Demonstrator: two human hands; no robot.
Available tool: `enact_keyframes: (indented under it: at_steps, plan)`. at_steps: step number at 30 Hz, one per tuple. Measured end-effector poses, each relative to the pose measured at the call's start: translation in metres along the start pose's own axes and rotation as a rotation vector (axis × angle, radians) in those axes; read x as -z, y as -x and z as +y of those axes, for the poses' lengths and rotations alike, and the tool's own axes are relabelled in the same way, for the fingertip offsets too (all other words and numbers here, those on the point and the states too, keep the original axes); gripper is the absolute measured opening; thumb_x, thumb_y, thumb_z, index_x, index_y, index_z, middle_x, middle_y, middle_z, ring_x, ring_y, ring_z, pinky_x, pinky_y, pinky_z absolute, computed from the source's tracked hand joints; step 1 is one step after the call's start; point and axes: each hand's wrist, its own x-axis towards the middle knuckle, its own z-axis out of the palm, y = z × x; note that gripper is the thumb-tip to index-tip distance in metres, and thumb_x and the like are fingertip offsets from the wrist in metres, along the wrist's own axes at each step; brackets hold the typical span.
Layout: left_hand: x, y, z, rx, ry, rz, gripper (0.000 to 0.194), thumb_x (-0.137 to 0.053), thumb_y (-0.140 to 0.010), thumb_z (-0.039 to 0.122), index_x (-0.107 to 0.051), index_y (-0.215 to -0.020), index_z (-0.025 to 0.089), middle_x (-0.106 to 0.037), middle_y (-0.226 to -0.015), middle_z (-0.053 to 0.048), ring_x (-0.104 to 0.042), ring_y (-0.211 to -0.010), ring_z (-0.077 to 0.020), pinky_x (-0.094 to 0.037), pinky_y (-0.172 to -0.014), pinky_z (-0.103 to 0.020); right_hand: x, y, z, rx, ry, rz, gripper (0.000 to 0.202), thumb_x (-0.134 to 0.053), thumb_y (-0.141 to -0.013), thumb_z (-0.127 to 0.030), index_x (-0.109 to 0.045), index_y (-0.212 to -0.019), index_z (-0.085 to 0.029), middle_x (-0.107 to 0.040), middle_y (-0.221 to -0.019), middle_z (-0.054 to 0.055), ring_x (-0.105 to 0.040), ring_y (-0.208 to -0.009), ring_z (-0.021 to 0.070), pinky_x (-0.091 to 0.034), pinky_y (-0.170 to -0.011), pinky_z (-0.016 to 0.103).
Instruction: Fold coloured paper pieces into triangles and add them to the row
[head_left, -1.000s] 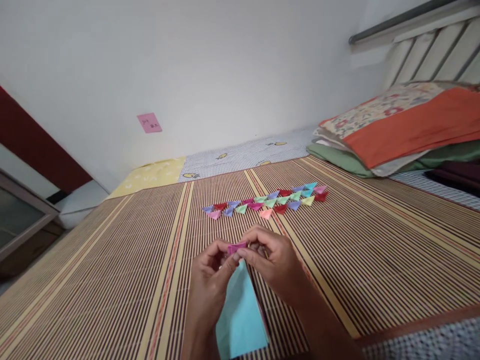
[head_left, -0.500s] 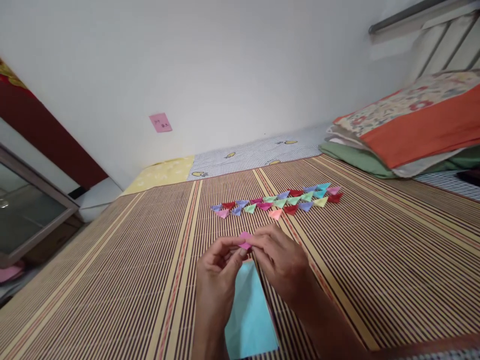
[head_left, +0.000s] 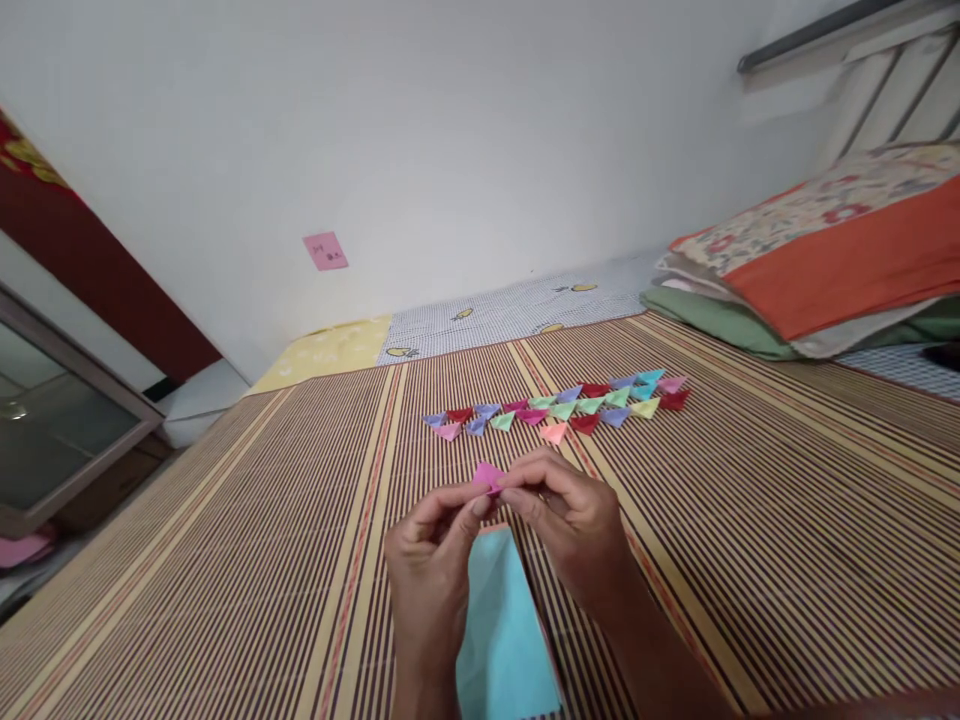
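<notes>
A small pink piece of folded paper (head_left: 489, 475) is pinched between the fingertips of both hands, held above the mat. My left hand (head_left: 435, 550) grips its left and lower side, thumb towards me. From the right, my right hand (head_left: 574, 525) pinches it with thumb and index finger; fingers cover part of it. Below the hands lies a stack of light-blue paper (head_left: 502, 630), with an orange edge showing at its far end. Beyond them, several folded paper triangles (head_left: 562, 410) in many colours lie in staggered rows.
A striped bamboo mat (head_left: 247, 560) covers the bed. Folded bedding (head_left: 840, 270) is piled at the back right. A pink note (head_left: 325, 251) is stuck to the white wall (head_left: 480, 140). A glass-fronted cabinet (head_left: 60, 420) stands at the left.
My right fingers have shifted on the pink paper, with the thumb now showing. More of the paper's upper part is visible. The view has moved slightly.
</notes>
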Motion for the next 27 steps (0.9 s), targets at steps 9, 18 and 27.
enact_keyframes:
  at_steps: [9, 18, 27]
  plan:
    - [0.0, 0.0, 0.001, 0.069, 0.07, -0.04, 0.01, -0.081, -0.078, 0.025, -0.075, -0.079, 0.017, -0.078, -0.075, -0.003, -0.074, -0.071, -0.0157, -0.061, -0.067, -0.023, -0.005, 0.002, -0.002, -0.1, -0.092, 0.011, 0.01, -0.065, -0.088, -0.013, -0.069, -0.083, -0.02, -0.064, -0.089, 0.001, -0.065, -0.085, 0.0159, -0.054, -0.074, 0.029]
    - [0.0, 0.001, 0.0, 0.115, 0.078, -0.028, 0.015, -0.081, -0.077, 0.026, -0.071, -0.079, 0.015, -0.076, -0.074, -0.004, -0.072, -0.07, -0.0157, -0.058, -0.069, -0.025, -0.008, 0.004, -0.005, -0.138, -0.031, 0.033, 0.008, -0.062, -0.09, -0.017, -0.065, -0.083, -0.019, -0.067, -0.082, 0.003, -0.066, -0.075, 0.0164, -0.055, -0.068, 0.03]
    - [-0.002, 0.004, 0.004, 0.108, -0.015, 0.013, 0.016, -0.08, -0.078, 0.027, -0.072, -0.075, 0.014, -0.075, -0.072, -0.005, -0.071, -0.068, -0.0164, -0.057, -0.064, -0.024, -0.011, 0.005, -0.011, -0.123, 0.031, 0.034, 0.013, -0.059, -0.09, -0.018, -0.061, -0.077, -0.019, -0.062, -0.076, 0.002, -0.061, -0.07, 0.017, -0.051, -0.064, 0.032]
